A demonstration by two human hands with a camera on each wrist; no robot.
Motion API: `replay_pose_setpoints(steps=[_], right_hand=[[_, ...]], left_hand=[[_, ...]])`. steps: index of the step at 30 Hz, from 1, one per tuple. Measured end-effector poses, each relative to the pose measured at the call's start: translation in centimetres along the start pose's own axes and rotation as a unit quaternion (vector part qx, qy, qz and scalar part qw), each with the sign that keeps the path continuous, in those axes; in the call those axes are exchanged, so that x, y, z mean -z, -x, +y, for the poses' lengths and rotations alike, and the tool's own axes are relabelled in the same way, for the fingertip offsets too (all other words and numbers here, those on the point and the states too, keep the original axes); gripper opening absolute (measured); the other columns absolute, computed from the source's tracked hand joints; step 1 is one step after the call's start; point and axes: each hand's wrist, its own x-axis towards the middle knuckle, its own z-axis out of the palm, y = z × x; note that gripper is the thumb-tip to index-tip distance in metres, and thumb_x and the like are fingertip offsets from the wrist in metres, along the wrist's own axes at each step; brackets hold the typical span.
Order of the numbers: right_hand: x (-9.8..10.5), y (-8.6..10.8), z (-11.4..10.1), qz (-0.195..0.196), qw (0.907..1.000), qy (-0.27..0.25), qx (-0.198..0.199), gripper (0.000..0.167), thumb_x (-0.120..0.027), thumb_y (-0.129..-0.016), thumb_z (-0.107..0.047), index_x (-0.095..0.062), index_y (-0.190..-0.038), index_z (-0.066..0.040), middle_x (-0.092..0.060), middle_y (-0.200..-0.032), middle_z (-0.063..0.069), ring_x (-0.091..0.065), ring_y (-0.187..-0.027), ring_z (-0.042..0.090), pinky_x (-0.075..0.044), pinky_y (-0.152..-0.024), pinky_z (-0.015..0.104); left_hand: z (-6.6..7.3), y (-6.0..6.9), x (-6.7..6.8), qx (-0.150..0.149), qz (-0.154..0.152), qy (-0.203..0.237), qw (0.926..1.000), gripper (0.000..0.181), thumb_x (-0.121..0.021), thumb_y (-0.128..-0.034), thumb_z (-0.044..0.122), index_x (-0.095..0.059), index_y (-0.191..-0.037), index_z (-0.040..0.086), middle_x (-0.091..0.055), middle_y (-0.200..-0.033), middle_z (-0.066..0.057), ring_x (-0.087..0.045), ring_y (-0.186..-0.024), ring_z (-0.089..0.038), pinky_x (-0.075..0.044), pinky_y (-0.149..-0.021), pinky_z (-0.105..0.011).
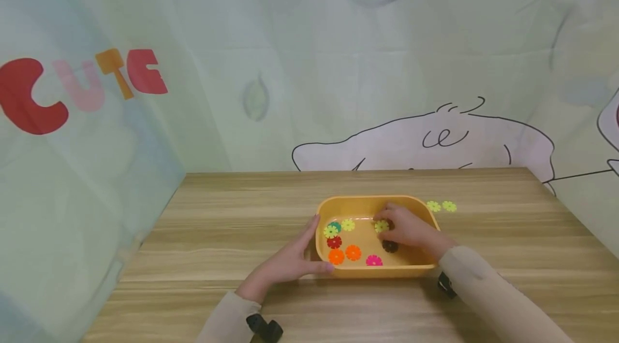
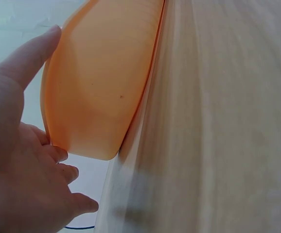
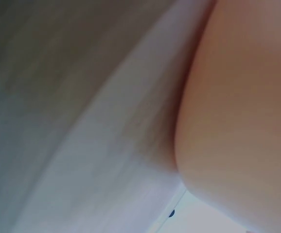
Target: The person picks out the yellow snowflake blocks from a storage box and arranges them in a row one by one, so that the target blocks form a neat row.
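A spread left hand point(image 1: 292, 263) is steadying the orange tray point(image 1: 382, 272) toward the desk's point(image 1: 217, 224) far edge – the right hand point(image 1: 406, 226) is framing a yellow flower-shaped disc point(image 1: 381, 226) inside, whether pinching unclear – likely handling discs singly, next needing a firm edge grip

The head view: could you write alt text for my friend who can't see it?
A person's right hand is inside an orange tray of colourful flower-shaped pieces, curled around a yellow one. The left hand touches the tray's left end. Two yellow pieces lie on the wooden table by the tray's far right corner, before a cartoon backdrop.
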Motion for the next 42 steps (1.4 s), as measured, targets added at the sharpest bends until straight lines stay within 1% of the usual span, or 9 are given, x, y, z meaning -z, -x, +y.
replay_pose_setpoints(steps=[5, 10, 13, 18, 24, 29, 34, 36, 42], right_hand=[[0.1, 0.0, 0.2, -0.012, 0.9999, -0.004, 0.011, 0.028, -0.076, -0.081, -0.012, -0.071, -0.106, -0.001, -0.053, -0.09, 0.002, -0.047, -0.081, 0.016, -0.046, -0.068, 0.025], [0.3, 0.1, 0.1, -0.012, 0.9998, -0.005, 0.012, 0.028, -0.075, -0.081, -0.011, -0.071, -0.106, 0.0, -0.053, -0.09, 0.002, -0.047, -0.081, 0.016, -0.045, -0.068, 0.025], [0.4, 0.2, -0.1, -0.007, 0.9999, -0.01, -0.001, 0.03, -0.074, -0.081, -0.011, -0.07, -0.109, 0.001, -0.054, -0.09, 0.002, -0.047, -0.081, 0.016, -0.046, -0.069, 0.027], [0.5, 0.2, -0.3, 0.008, 0.999, -0.034, -0.03, 0.04, -0.072, -0.084, -0.014, -0.064, -0.12, 0.002, -0.057, -0.098, 0.005, -0.05, -0.085, 0.018, -0.048, -0.072, 0.028], [0.6, 0.5, 0.2, 0.057, 0.9972, -0.041, -0.026, 0.044, -0.072, -0.087, -0.017, -0.061, -0.126, 0.001, -0.055, -0.099, 0.006, -0.051, -0.082, 0.017, -0.049, -0.066, 0.025], [1.1, 1.1, 0.4, 0.096, 0.9945, -0.042, -0.009, 0.041, -0.073, -0.087, -0.02, -0.064, -0.121, 0.0, -0.054, -0.096, 0.005, -0.048, -0.077, 0.016, -0.048, -0.061, 0.022], [2.2, 1.9, 0.6, 0.132, 0.9904, -0.042, -0.003, 0.035, -0.074, -0.086, -0.021, -0.068, -0.113, 0.0, -0.055, -0.091, 0.003, -0.048, -0.076, 0.015, -0.047, -0.061, 0.022], [2.8, 2.3, 0.8, 0.142, 0.9891, -0.035, -0.017, 0.033, -0.073, -0.086, -0.022, -0.068, -0.112, -0.002, -0.056, -0.091, 0.002, -0.049, -0.078, 0.016, -0.047, -0.063, 0.023], [5.1, 3.3, 2.3, 0.168, 0.9849, -0.005, -0.042, 0.036, -0.071, -0.088, -0.023, -0.065, -0.114, 0.002, -0.06, -0.093, 0.007, -0.052, -0.082, 0.02, -0.048, -0.069, 0.028]], left_hand=[[-0.1, 0.0, 0.0, 0.0, -0.001, 0.003, 1.0, 0.114, -0.078, -0.0742, 0.053, -0.006, -0.157, 0.021, -0.002, -0.163, -0.002, -0.008, -0.149, -0.029, -0.016, -0.116, -0.057], [-0.1, -0.1, -0.1, -0.002, 0.001, 0.007, 1.0, 0.114, -0.078, -0.0739, 0.052, -0.006, -0.157, 0.02, -0.002, -0.163, -0.002, -0.007, -0.149, -0.029, -0.016, -0.116, -0.057], [-0.1, -0.1, -0.1, -0.001, 0.001, 0.006, 1.0, 0.115, -0.078, -0.0736, 0.052, -0.007, -0.157, 0.019, -0.003, -0.163, -0.002, -0.007, -0.149, -0.029, -0.016, -0.116, -0.057], [-0.1, -0.1, -0.1, 0.002, 0.001, 0.003, 1.0, 0.115, -0.079, -0.0733, 0.052, -0.007, -0.157, 0.019, -0.003, -0.163, -0.003, -0.008, -0.149, -0.029, -0.016, -0.116, -0.057], [0.1, 0.0, 0.0, 0.001, -0.001, 0.001, 1.0, 0.115, -0.079, -0.0738, 0.052, -0.006, -0.157, 0.019, -0.003, -0.163, -0.003, -0.008, -0.148, -0.03, -0.016, -0.116, -0.057], [0.1, 0.1, 0.0, 0.002, -0.003, -0.001, 1.0, 0.115, -0.078, -0.0736, 0.053, -0.007, -0.157, 0.019, -0.002, -0.163, -0.003, -0.008, -0.149, -0.029, -0.017, -0.116, -0.057], [0.0, 0.0, -0.1, 0.0, -0.003, 0.002, 1.0, 0.116, -0.078, -0.0729, 0.054, -0.006, -0.157, 0.019, -0.002, -0.163, -0.003, -0.007, -0.149, -0.029, -0.016, -0.116, -0.057], [0.0, 0.0, -0.1, -0.001, -0.003, 0.003, 1.0, 0.116, -0.079, -0.073, 0.053, -0.006, -0.157, 0.019, -0.001, -0.163, -0.004, -0.007, -0.149, -0.029, -0.015, -0.116, -0.057], [0.1, 0.0, -0.1, 0.0, -0.001, 0.003, 1.0, 0.115, -0.079, -0.0736, 0.051, -0.006, -0.157, 0.019, -0.002, -0.163, -0.003, -0.006, -0.149, -0.029, -0.015, -0.116, -0.058]])
